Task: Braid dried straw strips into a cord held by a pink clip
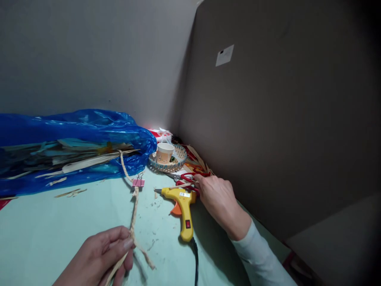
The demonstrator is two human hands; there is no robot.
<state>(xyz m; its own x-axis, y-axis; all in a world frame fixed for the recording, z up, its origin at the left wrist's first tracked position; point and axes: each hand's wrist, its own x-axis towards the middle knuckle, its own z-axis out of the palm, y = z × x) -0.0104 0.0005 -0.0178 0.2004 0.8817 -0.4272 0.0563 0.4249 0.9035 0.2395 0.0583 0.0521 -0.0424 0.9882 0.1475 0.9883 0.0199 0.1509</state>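
Head view: the left hand pinches a pale, twisted fibre cord above the mint-green surface. Near its right edge, the right hand meets red-handled metal scissors; I cannot tell its grip.

Grey wall behind, bluish at left. Darker brown-grey upright surface at right, wall or panel unclear; small white label on it. Shadowed corner between. Table pale green. Light dim, uneven.
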